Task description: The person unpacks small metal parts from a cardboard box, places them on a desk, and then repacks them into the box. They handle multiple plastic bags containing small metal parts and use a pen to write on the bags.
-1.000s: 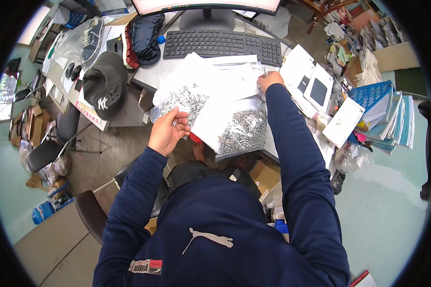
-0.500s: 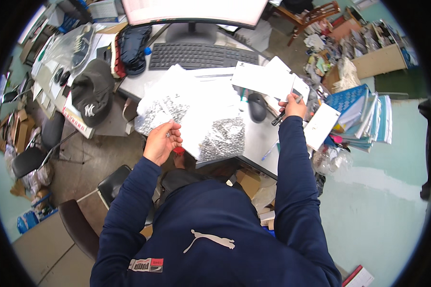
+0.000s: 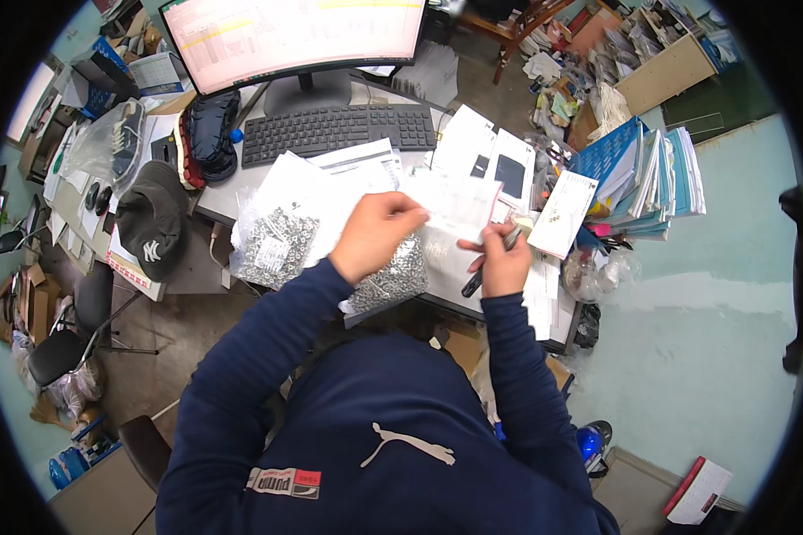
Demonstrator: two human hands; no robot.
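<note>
My left hand (image 3: 375, 234) is over the desk with thumb and fingers pinched, its fingertips at the left edge of a translucent, pink-edged sheet or small bag (image 3: 462, 203). Whatever the pinch holds is too small or hidden to tell. At the sheet's lower right, my right hand (image 3: 504, 263) is closed around a slim black pen-like tool (image 3: 472, 284), whose exact kind I cannot make out. Two clear plastic bags full of small shiny metal parts lie near the front edge: the left bag (image 3: 277, 245) with a white label, the right bag (image 3: 393, 283) partly under my left hand.
A keyboard (image 3: 330, 134) lies below a monitor (image 3: 299, 40). White papers (image 3: 357, 160) spread behind the bags. White cards (image 3: 562, 212) and stacked blue folders (image 3: 638, 183) are at the right. A dark cap (image 3: 152, 218) sits at the left beside a dark pouch (image 3: 212, 134).
My left hand has moved right and farther in, across the right bag of parts. My right hand has come left and nearer, still holding the black tool. The translucent sheet now shows between them.
</note>
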